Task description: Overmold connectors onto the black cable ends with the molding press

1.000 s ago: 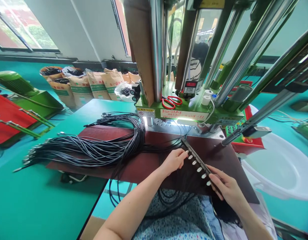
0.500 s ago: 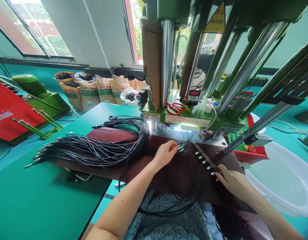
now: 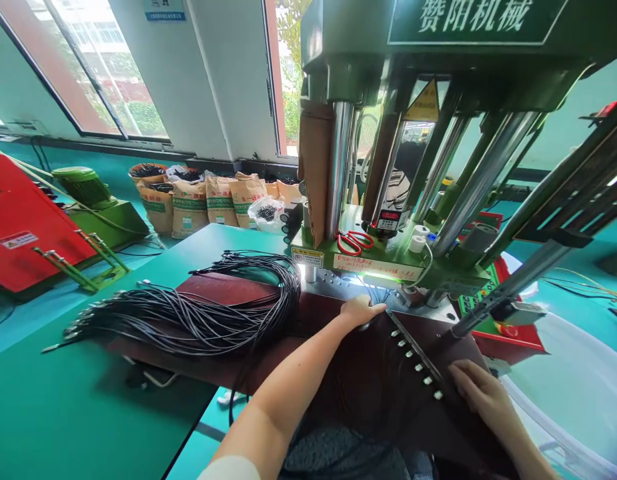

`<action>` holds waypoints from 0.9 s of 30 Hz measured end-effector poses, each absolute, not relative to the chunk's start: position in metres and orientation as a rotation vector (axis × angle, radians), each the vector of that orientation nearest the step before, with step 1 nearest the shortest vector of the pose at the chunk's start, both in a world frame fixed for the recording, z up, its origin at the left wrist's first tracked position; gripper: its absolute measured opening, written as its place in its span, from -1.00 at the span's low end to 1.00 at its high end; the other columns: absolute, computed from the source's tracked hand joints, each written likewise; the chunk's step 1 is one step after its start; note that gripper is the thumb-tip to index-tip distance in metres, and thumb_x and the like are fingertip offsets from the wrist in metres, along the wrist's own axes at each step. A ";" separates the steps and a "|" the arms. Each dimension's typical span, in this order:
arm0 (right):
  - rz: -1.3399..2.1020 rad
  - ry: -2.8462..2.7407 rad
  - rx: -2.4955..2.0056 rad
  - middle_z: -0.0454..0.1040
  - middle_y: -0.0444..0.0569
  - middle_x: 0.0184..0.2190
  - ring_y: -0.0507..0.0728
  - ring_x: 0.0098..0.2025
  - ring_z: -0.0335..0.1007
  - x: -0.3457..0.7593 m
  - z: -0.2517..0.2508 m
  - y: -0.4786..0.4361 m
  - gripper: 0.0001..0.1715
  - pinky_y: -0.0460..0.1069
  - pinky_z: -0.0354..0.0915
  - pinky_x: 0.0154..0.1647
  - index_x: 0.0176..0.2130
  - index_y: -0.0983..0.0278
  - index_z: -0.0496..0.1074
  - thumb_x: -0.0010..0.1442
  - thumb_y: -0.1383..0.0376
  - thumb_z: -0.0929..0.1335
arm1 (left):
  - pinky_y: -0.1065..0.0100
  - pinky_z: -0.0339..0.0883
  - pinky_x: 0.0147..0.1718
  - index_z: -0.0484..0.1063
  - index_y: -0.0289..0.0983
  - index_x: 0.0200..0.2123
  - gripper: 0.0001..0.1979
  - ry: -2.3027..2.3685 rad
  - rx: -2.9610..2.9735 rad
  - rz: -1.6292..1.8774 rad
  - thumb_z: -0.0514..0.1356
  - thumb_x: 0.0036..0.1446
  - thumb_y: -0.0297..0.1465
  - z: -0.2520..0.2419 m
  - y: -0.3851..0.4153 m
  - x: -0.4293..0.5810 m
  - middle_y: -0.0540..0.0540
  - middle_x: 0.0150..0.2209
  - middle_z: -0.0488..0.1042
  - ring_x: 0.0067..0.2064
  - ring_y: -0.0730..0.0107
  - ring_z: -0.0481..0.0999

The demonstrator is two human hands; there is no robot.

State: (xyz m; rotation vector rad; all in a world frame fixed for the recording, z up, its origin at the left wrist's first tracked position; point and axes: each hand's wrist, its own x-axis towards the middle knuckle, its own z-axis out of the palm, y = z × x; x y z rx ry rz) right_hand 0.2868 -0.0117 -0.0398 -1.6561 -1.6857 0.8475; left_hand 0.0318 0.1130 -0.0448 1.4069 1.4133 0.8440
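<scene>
My left hand [image 3: 359, 311] is at the far end of a narrow metal bar [image 3: 413, 343], its fingers closed around thin cables [image 3: 381, 293] that run out from under the press; part of the grip is hidden. Along the bar sits a row of small silver connectors [image 3: 419, 367]. My right hand [image 3: 481, 393] is just right of the bar's near end, apart from it, fingers loosely bent and holding nothing. Both hands are over the dark brown board [image 3: 308, 363] in front of the green press [image 3: 378, 263]. A large bundle of black cables [image 3: 228, 313] lies to the left.
Red-handled scissors [image 3: 355, 243] lie on the press ledge. A red control box [image 3: 518, 330] and a white tub [image 3: 578, 373] stand at the right. Paper sacks [image 3: 218, 200] line the wall. A green tabletop [image 3: 53, 407] extends left.
My right hand has let go of the bar's near end and moved slightly right. My left hand has moved right to the bar's far end. The camera view has tilted up.
</scene>
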 end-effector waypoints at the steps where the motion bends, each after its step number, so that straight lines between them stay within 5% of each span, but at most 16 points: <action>1: 0.847 -1.626 -1.658 0.20 -0.21 -0.70 0.03 -0.69 0.10 0.286 -0.042 -0.013 -0.64 -0.08 0.07 -0.68 -0.41 0.22 0.34 0.09 0.00 0.22 | 0.42 0.09 -0.46 0.19 -0.25 -0.78 -0.64 1.366 1.336 0.869 0.29 -0.24 -0.24 -0.046 0.118 0.036 0.05 -0.72 0.16 -0.46 0.37 0.31; 6: 0.770 -1.569 -1.670 0.22 -0.19 -0.71 0.04 -0.68 0.12 0.286 -0.050 -0.014 -0.62 -0.08 0.07 -0.69 -0.39 0.24 0.36 0.04 -0.01 0.25 | 0.44 0.09 -0.56 0.20 -0.30 -0.76 -0.70 1.170 1.127 0.868 0.24 -0.14 -0.39 -0.044 0.137 0.049 0.07 -0.75 0.18 -0.63 0.54 0.20; 12: 0.643 -1.646 -1.679 0.24 -0.18 -0.68 0.06 -0.62 0.19 0.291 -0.059 -0.013 -0.65 -0.08 0.14 -0.61 -0.40 0.23 0.37 0.09 0.02 0.23 | 0.38 0.30 -0.44 0.34 -0.39 -0.51 -0.88 0.813 0.844 0.785 0.19 -0.05 -0.44 -0.042 0.147 0.048 -0.12 -0.53 0.42 -0.49 0.47 0.41; 27: 0.525 -1.728 -1.687 0.25 -0.19 -0.63 0.05 -0.57 0.20 0.290 -0.065 -0.015 -0.68 -0.11 0.16 -0.55 -0.44 0.22 0.32 0.16 0.07 0.20 | 0.53 0.16 -0.66 0.30 -0.40 -0.58 -0.84 0.724 0.677 0.765 0.28 -0.21 -0.58 -0.061 0.154 0.057 0.00 -0.68 0.33 -0.64 0.59 0.30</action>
